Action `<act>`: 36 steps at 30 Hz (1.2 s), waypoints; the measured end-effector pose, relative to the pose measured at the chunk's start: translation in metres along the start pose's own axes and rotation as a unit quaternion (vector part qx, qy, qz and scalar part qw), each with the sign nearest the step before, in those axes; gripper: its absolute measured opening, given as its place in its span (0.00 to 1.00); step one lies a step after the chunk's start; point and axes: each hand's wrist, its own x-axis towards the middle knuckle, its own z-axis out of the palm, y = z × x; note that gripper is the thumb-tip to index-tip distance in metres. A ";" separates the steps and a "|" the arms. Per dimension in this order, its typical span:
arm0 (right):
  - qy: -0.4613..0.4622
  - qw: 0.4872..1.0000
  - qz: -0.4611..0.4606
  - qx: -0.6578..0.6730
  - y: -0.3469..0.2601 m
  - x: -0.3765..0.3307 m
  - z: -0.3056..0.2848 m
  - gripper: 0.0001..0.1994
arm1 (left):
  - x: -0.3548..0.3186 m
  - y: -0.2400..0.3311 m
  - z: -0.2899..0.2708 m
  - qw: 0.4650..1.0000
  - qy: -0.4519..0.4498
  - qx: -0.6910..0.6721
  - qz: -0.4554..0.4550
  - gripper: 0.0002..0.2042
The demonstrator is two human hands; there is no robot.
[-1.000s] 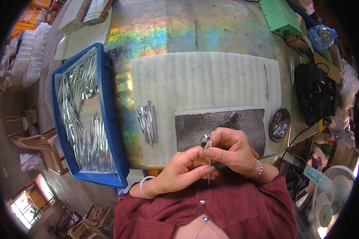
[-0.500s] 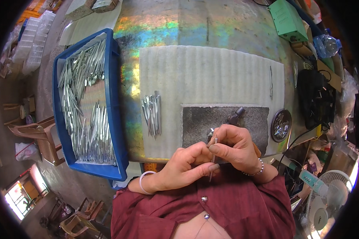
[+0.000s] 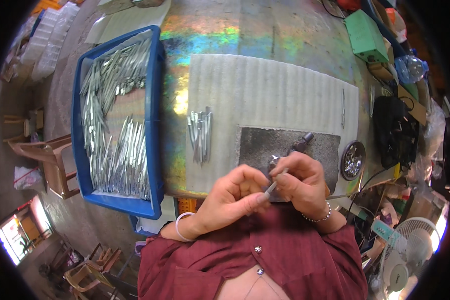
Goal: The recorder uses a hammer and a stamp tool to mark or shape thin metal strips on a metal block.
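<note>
Low over the near edge of the table, both my hands hold one slim silver metal piece (image 3: 272, 188), tilted between them. My left hand (image 3: 233, 192) pinches its lower end between thumb and fingers. At the upper end, my right hand (image 3: 305, 181) grips it with thumb and forefinger. Just beyond the right hand, a tool with a dark cylindrical end (image 3: 303, 142), perhaps a hammer, lies on a dark grey slab (image 3: 260, 142); my hand hides part of it. Left of the slab, a small bunch of slim silver pieces (image 3: 200, 135) rests on a white foam sheet (image 3: 265, 85).
A blue tray (image 3: 157, 125) of many similar pieces stands at left. Right of the slab sits a round dark dish (image 3: 353, 161) of small shiny parts. One thin piece (image 3: 343, 107) lies nearby. A green metal box (image 3: 366, 36), black bag (image 3: 396, 131) and fan (image 3: 410, 250) are at right.
The metal piece has gone from nearly upright to a slant, its upper end leaning right. My right hand has shifted slightly right. The whole view has moved a little.
</note>
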 end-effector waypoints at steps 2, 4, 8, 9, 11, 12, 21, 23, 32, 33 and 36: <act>0.046 0.994 -0.100 -0.019 0.004 -0.002 0.005 0.05 | -0.005 0.003 -0.005 0.990 0.077 -0.109 0.040 0.08; 0.018 0.992 -0.116 -0.041 0.007 -0.004 0.008 0.08 | -0.006 -0.004 -0.019 0.968 0.046 -0.229 0.091 0.08; -0.115 0.931 -0.110 -0.327 0.000 -0.004 0.017 0.18 | -0.014 0.006 -0.021 0.950 0.121 -0.225 0.177 0.06; -0.104 0.927 -0.116 -0.342 -0.002 -0.005 0.018 0.18 | -0.016 0.009 -0.022 0.947 0.177 -0.171 0.206 0.06; -0.066 0.917 -0.150 -0.365 -0.001 -0.008 0.011 0.17 | -0.024 0.019 -0.032 0.949 0.216 -0.020 0.227 0.06; -0.040 0.910 -0.176 -0.372 0.000 -0.011 0.002 0.16 | -0.025 0.023 -0.038 0.931 0.246 0.131 0.235 0.07; 0.127 0.898 -0.162 -0.388 -0.007 -0.031 -0.004 0.07 | 0.035 0.003 -0.081 0.620 0.374 0.656 0.216 0.11; 0.144 0.883 -0.160 -0.417 -0.004 -0.035 -0.009 0.07 | 0.041 -0.001 -0.084 0.616 0.381 0.657 0.208 0.11; 0.203 0.834 -0.165 -0.485 0.000 -0.037 -0.032 0.07 | -0.002 0.005 -0.060 0.636 0.418 0.608 0.227 0.13; 0.216 0.836 -0.149 -0.481 -0.002 -0.038 -0.035 0.08 | -0.017 0.006 -0.053 0.665 0.384 0.580 0.270 0.13; 0.226 0.833 -0.156 -0.480 -0.003 -0.037 -0.044 0.08 | -0.062 0.028 -0.049 0.715 0.333 0.522 0.324 0.11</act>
